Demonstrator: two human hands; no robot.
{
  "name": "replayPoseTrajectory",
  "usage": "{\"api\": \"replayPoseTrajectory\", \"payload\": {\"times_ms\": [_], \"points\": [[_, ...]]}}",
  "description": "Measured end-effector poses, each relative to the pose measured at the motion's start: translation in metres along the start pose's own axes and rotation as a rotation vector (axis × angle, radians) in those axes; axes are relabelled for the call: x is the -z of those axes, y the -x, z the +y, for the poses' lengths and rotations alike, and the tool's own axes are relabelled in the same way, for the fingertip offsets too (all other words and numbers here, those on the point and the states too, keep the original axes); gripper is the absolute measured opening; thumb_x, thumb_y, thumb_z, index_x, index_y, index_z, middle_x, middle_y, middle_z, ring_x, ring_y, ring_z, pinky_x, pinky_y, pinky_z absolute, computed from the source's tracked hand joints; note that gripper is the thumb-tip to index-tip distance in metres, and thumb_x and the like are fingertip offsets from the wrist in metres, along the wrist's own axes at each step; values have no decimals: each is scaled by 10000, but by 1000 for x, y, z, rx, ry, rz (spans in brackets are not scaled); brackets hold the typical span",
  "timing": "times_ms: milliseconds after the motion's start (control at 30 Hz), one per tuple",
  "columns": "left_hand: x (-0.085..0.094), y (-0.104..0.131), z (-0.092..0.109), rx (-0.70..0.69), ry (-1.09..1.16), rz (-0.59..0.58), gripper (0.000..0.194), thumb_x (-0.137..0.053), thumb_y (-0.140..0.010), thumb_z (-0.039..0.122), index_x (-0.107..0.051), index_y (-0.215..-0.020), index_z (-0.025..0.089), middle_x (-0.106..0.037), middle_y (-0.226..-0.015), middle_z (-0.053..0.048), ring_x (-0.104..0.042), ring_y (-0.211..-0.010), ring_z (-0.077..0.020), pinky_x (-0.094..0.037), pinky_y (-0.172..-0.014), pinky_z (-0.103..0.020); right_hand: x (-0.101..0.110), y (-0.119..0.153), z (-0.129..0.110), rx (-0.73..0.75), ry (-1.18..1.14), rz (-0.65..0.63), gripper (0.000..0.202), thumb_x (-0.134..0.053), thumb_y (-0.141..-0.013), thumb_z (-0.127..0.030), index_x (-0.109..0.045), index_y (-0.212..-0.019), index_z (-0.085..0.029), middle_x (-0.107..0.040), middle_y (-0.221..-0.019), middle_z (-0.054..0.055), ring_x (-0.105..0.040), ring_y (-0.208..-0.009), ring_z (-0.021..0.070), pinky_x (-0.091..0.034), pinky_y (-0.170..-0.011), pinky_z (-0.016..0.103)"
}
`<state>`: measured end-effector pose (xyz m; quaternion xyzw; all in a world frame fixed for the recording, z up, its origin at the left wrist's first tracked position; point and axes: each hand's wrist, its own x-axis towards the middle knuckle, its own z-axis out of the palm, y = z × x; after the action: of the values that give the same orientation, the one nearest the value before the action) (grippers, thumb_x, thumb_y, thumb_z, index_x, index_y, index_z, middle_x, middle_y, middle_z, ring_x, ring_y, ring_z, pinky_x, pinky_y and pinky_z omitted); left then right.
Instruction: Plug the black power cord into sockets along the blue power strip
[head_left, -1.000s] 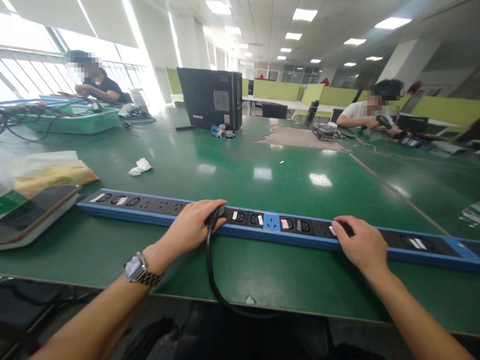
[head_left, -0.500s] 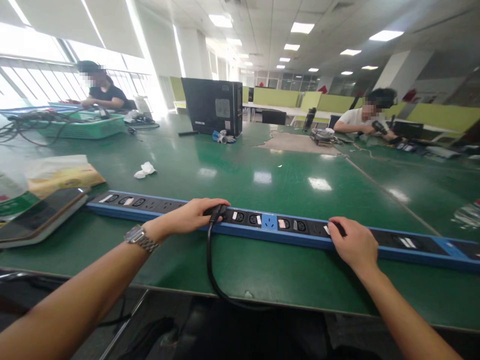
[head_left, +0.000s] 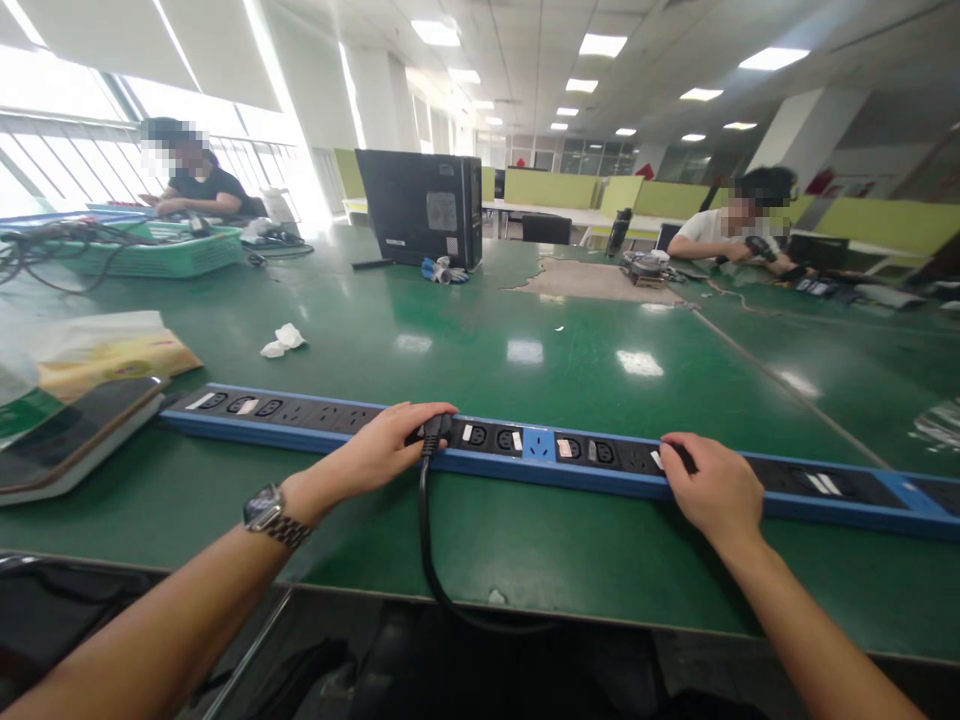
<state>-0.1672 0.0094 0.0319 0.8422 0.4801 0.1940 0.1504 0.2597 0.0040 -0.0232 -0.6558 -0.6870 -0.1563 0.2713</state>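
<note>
A long blue-and-black power strip [head_left: 626, 470] lies across the green table in front of me, with rows of sockets and small white labels. My left hand [head_left: 386, 440], wearing a metal-band watch [head_left: 266, 510], is closed around a black plug [head_left: 437, 428] on the strip's face. Its thick black cord [head_left: 424, 520] hangs down over the table's near edge. Further right, my right hand [head_left: 716, 490] grips the strip, thumb on the near side and fingers curled over the top. Its fingertips are partly hidden.
A phone-like device [head_left: 82, 440] and a yellow package [head_left: 120, 350] lie at the left, near crumpled tissue [head_left: 285, 340]. Behind stand a black computer case [head_left: 420, 208] and a green basket [head_left: 172, 258] with cables. Two people sit across the table.
The camera view has shifted slightly, and the strip appears a little further left at its left end. Both hands keep their hold; the left wrist has turned and dropped a little.
</note>
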Motion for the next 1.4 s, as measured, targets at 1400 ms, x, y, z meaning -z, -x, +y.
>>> {"api": "replayPoseTrajectory", "payload": {"times_ms": [1400], "points": [[-86, -97, 164, -253, 193, 207, 850, -628, -859, 244, -134, -1551, 207, -680, -1244, -80, -631, -1138, -247, -487, -978, -403, 98, -40, -67, -6, -347, -463, 363, -537, -868, -435, -695, -1099, -205, -643, -594, -13, -583, -527, 159, -376, -510, 257]]}}
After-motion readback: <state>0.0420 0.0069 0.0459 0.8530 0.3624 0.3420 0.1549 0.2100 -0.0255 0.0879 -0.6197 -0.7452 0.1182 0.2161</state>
